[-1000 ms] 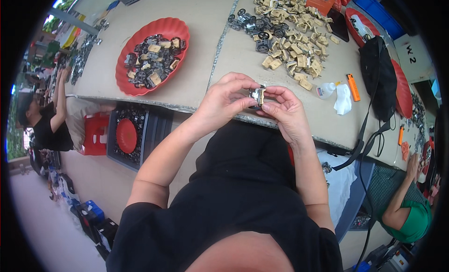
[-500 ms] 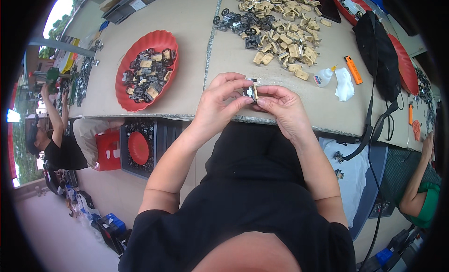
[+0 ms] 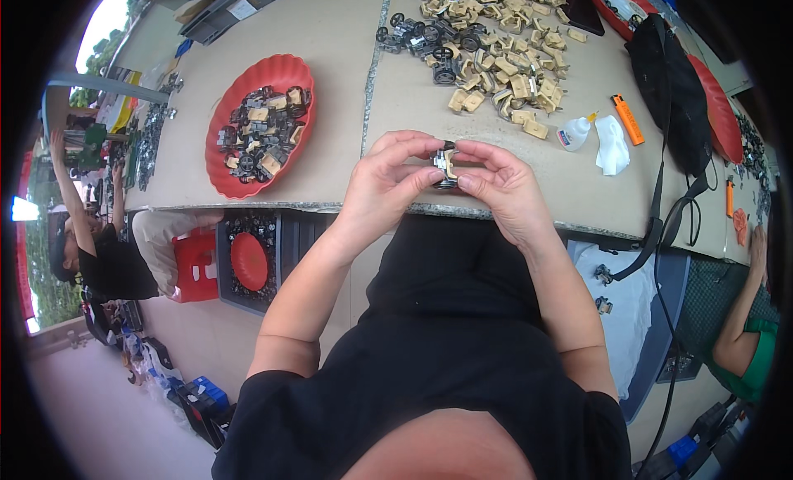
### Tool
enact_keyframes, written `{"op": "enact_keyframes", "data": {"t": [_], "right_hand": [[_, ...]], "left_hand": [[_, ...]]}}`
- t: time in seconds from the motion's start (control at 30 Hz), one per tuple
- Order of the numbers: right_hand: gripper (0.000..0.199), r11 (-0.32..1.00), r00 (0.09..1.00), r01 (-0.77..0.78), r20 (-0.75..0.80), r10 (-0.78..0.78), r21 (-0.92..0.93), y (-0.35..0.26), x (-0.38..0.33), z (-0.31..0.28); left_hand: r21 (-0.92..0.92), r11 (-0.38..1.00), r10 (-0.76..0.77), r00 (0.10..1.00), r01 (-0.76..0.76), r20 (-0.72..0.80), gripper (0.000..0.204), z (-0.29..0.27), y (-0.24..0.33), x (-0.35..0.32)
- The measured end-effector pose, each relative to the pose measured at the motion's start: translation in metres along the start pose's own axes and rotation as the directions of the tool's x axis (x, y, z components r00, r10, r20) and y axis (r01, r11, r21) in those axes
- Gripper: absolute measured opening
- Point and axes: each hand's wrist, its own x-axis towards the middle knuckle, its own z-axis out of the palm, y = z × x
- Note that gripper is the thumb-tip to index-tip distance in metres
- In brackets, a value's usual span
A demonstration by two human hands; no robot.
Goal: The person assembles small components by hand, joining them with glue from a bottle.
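Both my hands meet over the near edge of the beige table [image 3: 347,75]. My left hand [image 3: 388,178] and my right hand [image 3: 500,187] pinch between their fingertips one small toy car part [image 3: 446,164], tan with black wheels. Straight ahead on the table lies a pile of tan car bodies [image 3: 512,42], with a cluster of black wheel sets [image 3: 421,38] at its left side. A red oval tray [image 3: 256,121] holding several assembled small pieces sits to the left of my hands.
A small glue bottle [image 3: 574,133], a crumpled white tissue [image 3: 613,145] and an orange lighter [image 3: 628,119] lie right of my hands. A black bag [image 3: 669,92] with straps rests further right. A person in black [image 3: 103,261] sits left; another in green [image 3: 747,331] right.
The view has tilted a little, so the table and my hands sit slightly lower in the picture. My fingers keep turning the small car part between them.
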Motion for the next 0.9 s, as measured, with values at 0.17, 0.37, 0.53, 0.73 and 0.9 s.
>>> {"op": "enact_keyframes", "data": {"t": [0.17, 0.37, 0.53, 0.73, 0.9], "right_hand": [[0.039, 0.997, 0.997, -0.075, -0.001, 0.075, 0.001, -0.001, 0.002, -0.001], [0.034, 0.999, 0.999, -0.032, -0.030, 0.032, -0.002, 0.002, 0.002, -0.002], [0.028, 0.995, 0.995, -0.098, -0.007, 0.098, -0.030, 0.003, 0.002, -0.003], [0.024, 0.984, 0.996, 0.082, -0.014, -0.086, -0.157, 0.009, 0.000, 0.004], [0.031, 0.763, 0.947, 0.265, 0.010, -0.321, -0.590, 0.018, -0.003, 0.010]], "left_hand": [[-0.055, 0.998, -0.037, 0.999, 0.037, 0.005, 0.029, -0.002, -0.003, -0.003], [-0.045, 0.998, -0.045, 0.999, 0.044, -0.006, 0.029, -0.001, -0.002, -0.003], [-0.082, 0.995, -0.048, 0.999, 0.048, -0.007, 0.029, -0.002, -0.004, -0.004], [-0.084, 0.996, -0.037, 0.995, 0.029, -0.091, 0.030, 0.004, -0.013, -0.004], [-0.213, 0.977, -0.069, 0.980, 0.028, -0.188, 0.021, 0.018, -0.020, -0.006]]}}
